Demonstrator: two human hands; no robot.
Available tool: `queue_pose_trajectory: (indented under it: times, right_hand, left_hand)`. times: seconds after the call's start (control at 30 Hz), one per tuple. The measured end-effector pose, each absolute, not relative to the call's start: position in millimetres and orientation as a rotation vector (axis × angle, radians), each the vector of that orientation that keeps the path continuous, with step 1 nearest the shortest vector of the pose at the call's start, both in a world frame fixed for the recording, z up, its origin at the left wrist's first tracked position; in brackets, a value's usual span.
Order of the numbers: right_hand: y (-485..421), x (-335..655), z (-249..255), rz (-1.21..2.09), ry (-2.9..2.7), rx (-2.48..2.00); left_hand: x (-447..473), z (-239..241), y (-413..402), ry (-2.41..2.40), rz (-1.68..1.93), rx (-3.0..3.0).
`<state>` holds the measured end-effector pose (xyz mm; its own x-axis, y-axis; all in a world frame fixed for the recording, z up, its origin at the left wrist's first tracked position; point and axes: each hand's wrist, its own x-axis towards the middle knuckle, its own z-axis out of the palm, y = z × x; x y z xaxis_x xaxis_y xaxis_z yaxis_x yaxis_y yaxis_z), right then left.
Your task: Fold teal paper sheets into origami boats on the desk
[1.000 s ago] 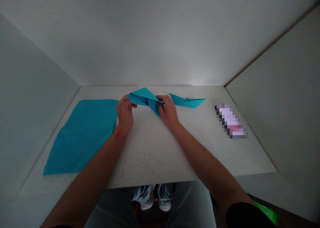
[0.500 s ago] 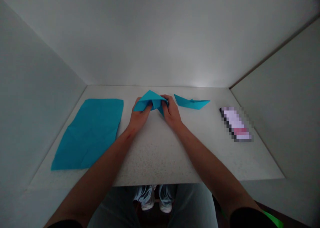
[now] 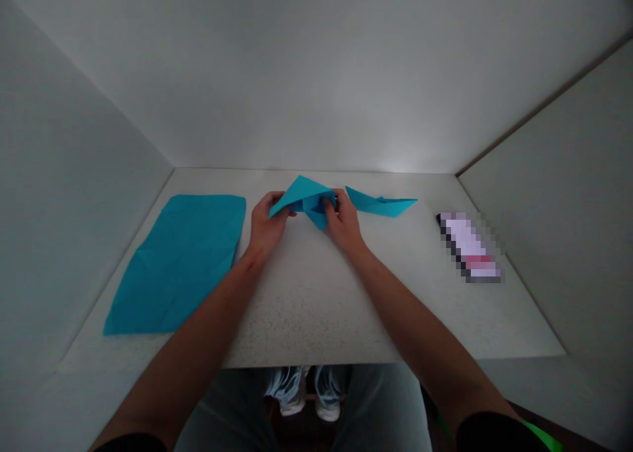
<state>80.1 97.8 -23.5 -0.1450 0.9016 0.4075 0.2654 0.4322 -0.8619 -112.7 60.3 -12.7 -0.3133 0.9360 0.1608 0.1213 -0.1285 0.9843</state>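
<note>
Between my hands, just above the table, is a piece of folded blue paper (image 3: 305, 189) with a pointed top and a flap hanging down at its middle. My left hand (image 3: 268, 222) grips its left corner, the fingertips partly hidden behind the paper. On the other side my right hand (image 3: 343, 220) pinches the right part, thumb in front and fingers behind. A folded blue paper boat (image 3: 383, 205) lies on the table close to the right of my right hand. Left of my left hand, a large blue paper sheet (image 3: 180, 260) with faint creases lies flat.
The white speckled table (image 3: 306, 313) is bounded by a wall at the back and panels at both sides. A phone (image 3: 469, 247), blurred into blocks, lies at the right. My legs and shoes (image 3: 326, 409) show below the front edge.
The folded paper has tilted, its right side turning and its flap swinging lower. My left hand has shifted left along its corner, its thumb drawn out from beneath the paper.
</note>
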Motion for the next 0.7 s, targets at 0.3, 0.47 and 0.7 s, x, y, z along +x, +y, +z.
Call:
queue_pose_trajectory:
  times: [0.3,0.47,0.7]
  right_hand:
    - [106.7,84.3,-27.5,0.913,-1.595,-0.983]
    - [110.9,84.2,-32.4,1.073,-1.443,-0.927]
    - [96.2,81.4,-28.8,1.211,-1.450,-0.823]
  left_hand:
    - [-126.9,-8.4,67.4,1.515,1.487,1.222]
    - [-132.4,-7.8,71.8,1.425,1.431,1.136]
    - [-124.1,-14.9,74.5,1.135,1.302,0.785]
